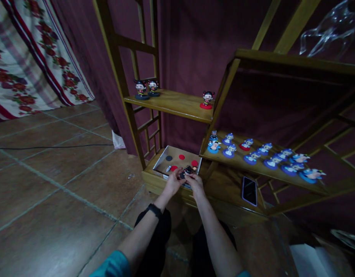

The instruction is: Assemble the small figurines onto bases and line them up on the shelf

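Observation:
Both hands meet over the front edge of a shallow white box [161,169]. Between my fingertips is a small black-haired figurine [188,170]. My right hand [195,182] grips the figurine from the right. My left hand [174,182] is closed on a dark round base [182,175] at the figurine's left side. Whether figurine and base are joined I cannot tell. Inside the box lie a red disc [181,157], a dark disc [168,158], other red discs and a small white-and-dark figurine [168,168].
Three black-haired figurines on bases, one of them red-based [206,100], stand on the upper wooden shelf [174,100]. Several blue and purple figurines [229,150] fill the lower right shelf. A phone [249,191] lies below it. A clear animal ornament [329,32] stands at top right.

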`<state>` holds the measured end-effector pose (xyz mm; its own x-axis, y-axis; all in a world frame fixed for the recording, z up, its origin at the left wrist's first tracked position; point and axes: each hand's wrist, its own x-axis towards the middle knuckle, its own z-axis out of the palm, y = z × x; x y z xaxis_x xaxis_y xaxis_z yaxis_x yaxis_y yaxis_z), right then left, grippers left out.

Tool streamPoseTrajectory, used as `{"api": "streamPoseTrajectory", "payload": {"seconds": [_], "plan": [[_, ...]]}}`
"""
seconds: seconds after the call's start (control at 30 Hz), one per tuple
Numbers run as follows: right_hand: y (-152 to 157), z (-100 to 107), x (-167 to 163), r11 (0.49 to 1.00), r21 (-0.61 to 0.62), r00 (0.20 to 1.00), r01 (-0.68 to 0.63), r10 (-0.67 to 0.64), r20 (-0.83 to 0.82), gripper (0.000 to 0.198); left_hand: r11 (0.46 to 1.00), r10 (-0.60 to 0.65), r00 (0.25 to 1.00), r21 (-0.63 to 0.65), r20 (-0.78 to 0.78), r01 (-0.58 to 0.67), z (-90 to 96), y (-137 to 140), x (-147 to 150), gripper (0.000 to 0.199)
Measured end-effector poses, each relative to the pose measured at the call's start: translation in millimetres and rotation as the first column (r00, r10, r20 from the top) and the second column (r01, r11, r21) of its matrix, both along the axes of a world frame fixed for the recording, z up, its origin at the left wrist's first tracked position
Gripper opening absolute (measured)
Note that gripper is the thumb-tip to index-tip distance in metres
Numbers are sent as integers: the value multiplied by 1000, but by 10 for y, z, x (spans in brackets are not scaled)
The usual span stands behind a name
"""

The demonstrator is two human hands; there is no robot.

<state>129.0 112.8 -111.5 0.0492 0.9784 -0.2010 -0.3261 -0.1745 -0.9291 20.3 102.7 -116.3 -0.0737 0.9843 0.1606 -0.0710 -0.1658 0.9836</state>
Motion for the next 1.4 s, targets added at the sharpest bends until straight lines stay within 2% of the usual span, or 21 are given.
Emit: {"api": "streamPoseTrajectory", "payload": {"seconds": [0.17, 0.33, 0.53, 0.8, 0.9, 1.07, 1.23, 1.4], "plan": [[-40, -5, -49, 997, 1, 997, 79, -79, -20, 28, 998, 43, 997, 42, -66, -40, 17, -21, 50, 59], [-105, 6, -98, 991, -5, 985, 135, -135, -110, 30, 994, 106, 988, 52, -116, -101, 49, -33, 109, 57], [-138, -18, -142, 983, -20, 963, 182, -182, -199, 29, 994, 101, 986, 51, -131, -95, 10, -16, 97, 53], [-107, -42, -81, 997, 20, 987, 81, -77, -140, 30, 997, 78, 996, 15, -46, -77, -94, 7, 55, 55], [-102, -15, -27, 999, 17, 984, 38, -35, -172, 29, 996, 92, 996, -10, -2, -92, -86, 5, 34, 54], [-111, 42, 36, 998, -11, 980, -66, 62, -187, 23, 995, 97, 995, -26, -31, -98, -93, 7, 1, 49], [-108, 72, 37, 998, -40, 978, -56, 46, -203, 24, 998, 64, 996, 3, -70, -64, -117, 10, 0, 48], [-108, 59, 34, 998, -41, 981, -42, 34, -189, 23, 998, 67, 997, -19, -36, -67, -47, -16, 22, 44]]}}
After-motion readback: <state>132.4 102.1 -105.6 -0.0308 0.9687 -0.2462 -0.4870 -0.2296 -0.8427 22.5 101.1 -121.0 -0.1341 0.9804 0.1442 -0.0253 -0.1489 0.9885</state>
